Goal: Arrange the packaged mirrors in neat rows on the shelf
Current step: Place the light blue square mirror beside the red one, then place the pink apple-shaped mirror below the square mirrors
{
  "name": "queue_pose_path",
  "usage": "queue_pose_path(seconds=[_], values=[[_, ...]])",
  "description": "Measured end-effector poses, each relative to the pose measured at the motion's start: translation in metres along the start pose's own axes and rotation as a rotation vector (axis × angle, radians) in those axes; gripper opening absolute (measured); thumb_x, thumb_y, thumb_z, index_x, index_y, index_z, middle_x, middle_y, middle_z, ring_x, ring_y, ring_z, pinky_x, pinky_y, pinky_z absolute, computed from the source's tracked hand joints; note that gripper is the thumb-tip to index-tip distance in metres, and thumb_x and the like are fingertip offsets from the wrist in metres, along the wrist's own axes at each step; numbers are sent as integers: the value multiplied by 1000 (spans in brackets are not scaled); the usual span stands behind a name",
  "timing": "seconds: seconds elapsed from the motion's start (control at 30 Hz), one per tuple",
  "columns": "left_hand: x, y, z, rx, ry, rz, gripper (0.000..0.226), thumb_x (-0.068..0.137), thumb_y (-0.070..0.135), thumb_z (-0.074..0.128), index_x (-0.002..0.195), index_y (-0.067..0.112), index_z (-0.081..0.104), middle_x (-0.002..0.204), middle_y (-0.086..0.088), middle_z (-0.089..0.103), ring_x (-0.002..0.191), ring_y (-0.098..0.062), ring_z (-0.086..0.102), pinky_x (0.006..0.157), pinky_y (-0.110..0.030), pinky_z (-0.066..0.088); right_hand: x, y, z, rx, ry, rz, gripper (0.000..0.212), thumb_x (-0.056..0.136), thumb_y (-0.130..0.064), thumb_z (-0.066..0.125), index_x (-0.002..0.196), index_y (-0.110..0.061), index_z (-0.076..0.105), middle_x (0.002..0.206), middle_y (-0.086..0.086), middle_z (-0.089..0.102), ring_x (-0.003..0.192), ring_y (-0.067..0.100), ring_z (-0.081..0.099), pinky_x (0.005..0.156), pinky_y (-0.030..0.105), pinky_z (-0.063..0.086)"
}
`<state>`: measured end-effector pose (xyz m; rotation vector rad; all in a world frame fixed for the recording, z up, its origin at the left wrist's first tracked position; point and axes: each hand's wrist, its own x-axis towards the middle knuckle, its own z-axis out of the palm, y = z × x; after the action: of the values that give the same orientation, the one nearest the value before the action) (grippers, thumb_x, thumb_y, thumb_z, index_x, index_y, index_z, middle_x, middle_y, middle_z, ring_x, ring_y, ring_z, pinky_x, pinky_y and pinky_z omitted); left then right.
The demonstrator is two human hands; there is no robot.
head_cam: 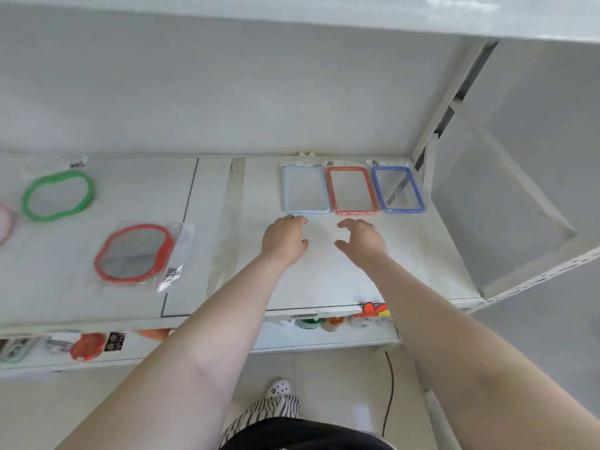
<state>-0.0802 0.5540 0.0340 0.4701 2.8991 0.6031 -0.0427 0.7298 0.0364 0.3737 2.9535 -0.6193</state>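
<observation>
Packaged mirrors: three rectangular ones sit side by side at the back right of the white shelf, pale blue mirror, red mirror, dark blue mirror. Barcode tags on top, way too blurry to read. Over on the left lie a wavy red oval mirror and a green oval mirror in plastic sleeves. Left hand and right hand hover just in front of the row, fingers loosely spread, holding nothing.

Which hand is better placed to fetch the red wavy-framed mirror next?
Probably the left hand: the red wavy-framed mirror lies on its side of the shelf; the right hand would have to cross over.
</observation>
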Motion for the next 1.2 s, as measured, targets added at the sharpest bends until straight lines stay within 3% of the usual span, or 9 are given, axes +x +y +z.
queue_pose_path(seconds=[0.27, 0.43, 0.7, 0.9, 1.07, 1.2], values=[[-123, -30, -1, 4, 83, -192, 48, 87, 18, 57, 134, 20, 51, 130, -4, 58, 117, -27, 55, 92, -33, 44, -83, -32, 31, 14, -82, -158, 43, 88, -27, 60, 130, -23, 53, 126, 4, 56, 124, 22, 46, 87, 34, 46], [-201, -41, 7, 2, 68, -239, 48, 85, 18, 58, 132, 20, 53, 125, -4, 59, 115, -27, 57, 88, -33, 45, -137, -50, 59, -7, -150, -240, 44, 89, -27, 59, 132, -22, 52, 127, 6, 56, 123, 24, 46, 88, 35, 47], [-273, -98, -25, 24, 163, -331, 47, 82, 17, 60, 129, 20, 56, 125, -7, 61, 115, -29, 57, 89, -35, 47, -189, -122, 95, -46, -202, -381, 43, 87, -25, 59, 130, -23, 53, 123, 7, 57, 120, 26, 49, 84, 34, 46], [-329, -178, -49, 23, 175, -423, 27, 81, 16, 58, 108, 19, 64, 109, -5, 67, 103, -29, 62, 78, -35, 52, -219, -210, 133, -52, -270, -457, 44, 86, -23, 62, 129, -22, 54, 125, 7, 56, 116, 27, 52, 84, 36, 48], [-381, -275, -82, 23, 181, -511, 17, 82, 15, 53, 97, 19, 62, 106, -5, 68, 102, -31, 62, 74, -32, 49, -252, -307, 182, -66, -285, -503, 32, 84, -24, 58, 115, -18, 62, 114, 9, 63, 106, 30, 58, 81, 35, 51], [-411, -352, -111, 57, 178, -537, 36, 85, 17, 56, 120, 21, 59, 118, -6, 64, 110, -31, 60, 84, -36, 51, -277, -382, 222, -60, -346, -499, 28, 85, -22, 53, 110, -18, 64, 105, 6, 67, 97, 30, 62, 70, 31, 48]])
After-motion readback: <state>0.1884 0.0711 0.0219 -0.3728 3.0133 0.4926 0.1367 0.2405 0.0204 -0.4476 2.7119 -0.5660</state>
